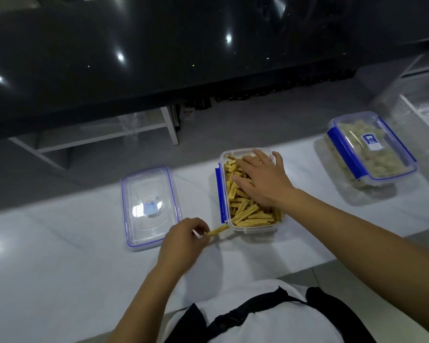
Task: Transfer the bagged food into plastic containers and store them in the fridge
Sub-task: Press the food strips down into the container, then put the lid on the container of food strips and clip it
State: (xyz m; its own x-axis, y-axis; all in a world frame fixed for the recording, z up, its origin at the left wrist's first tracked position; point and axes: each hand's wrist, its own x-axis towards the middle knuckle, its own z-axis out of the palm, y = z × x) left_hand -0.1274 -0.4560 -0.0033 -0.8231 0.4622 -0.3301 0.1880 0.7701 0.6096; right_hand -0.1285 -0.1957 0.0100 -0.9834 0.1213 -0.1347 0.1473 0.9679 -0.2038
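An open clear plastic container [255,230] with blue clips stands on the white counter, filled with yellow stick-shaped food [245,214]. My right hand [263,179] lies flat on the sticks inside it, fingers straight. My left hand [183,240] pinches a single yellow stick [218,230] just off the container's near left corner. The container's clear lid [150,206] with a blue seal lies flat to the left. A second container [372,149], lidded and clipped shut, holds pale food at the right.
The white counter [60,268] runs left to right in front of me. Behind it is a grey floor and a black glossy surface with a white frame under it. Clear plastic bags [411,107] lie at the far right.
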